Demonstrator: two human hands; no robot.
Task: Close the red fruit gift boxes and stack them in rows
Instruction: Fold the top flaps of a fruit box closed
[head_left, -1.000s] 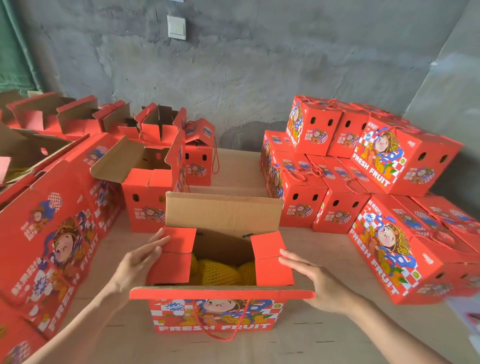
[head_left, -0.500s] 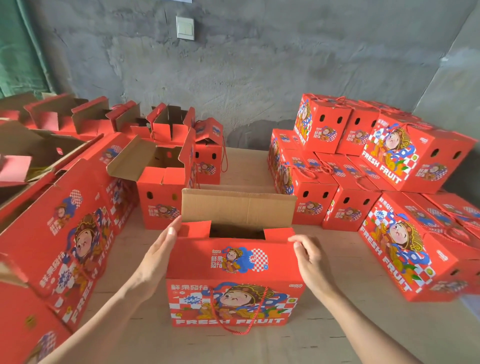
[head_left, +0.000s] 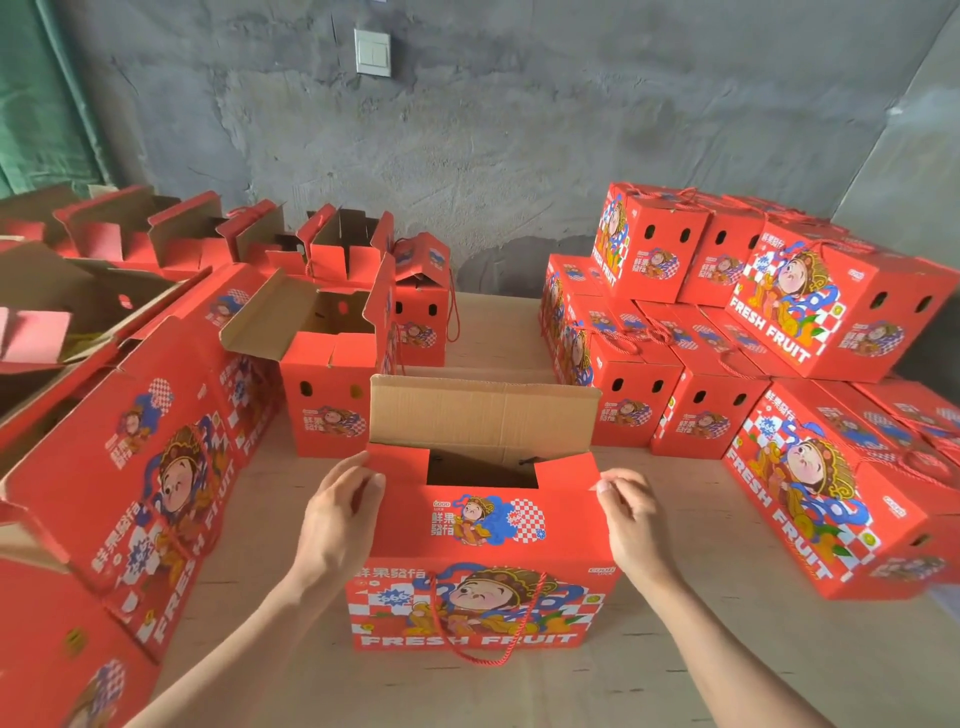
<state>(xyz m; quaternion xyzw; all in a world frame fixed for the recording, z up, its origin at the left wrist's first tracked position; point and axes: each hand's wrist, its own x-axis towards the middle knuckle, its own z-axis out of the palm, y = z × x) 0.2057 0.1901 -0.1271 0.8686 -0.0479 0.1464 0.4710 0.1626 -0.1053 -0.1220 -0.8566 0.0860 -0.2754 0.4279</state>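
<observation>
A red fruit gift box (head_left: 483, 571) stands in front of me on the table, its printed front panel facing me. Its front lid flap (head_left: 488, 519) is folded up over the opening, and the brown back flap (head_left: 480, 421) stands upright behind. My left hand (head_left: 337, 519) pinches the flap's upper left corner. My right hand (head_left: 631, 519) pinches the upper right corner. A red cord handle (head_left: 493, 657) hangs at the box's front. The fruit inside is hidden.
Closed red boxes (head_left: 727, 332) are stacked in rows at the right, two layers high. Open red boxes (head_left: 322, 358) stand at the back left, and large ones (head_left: 140, 467) line the left edge. The wooden table (head_left: 675, 649) shows around the box. Behind rises a grey wall.
The side flaps went down and the front lid flap swung up over the opening, hiding the fruit. Both hands moved from the box's sides to the flap's upper corners.
</observation>
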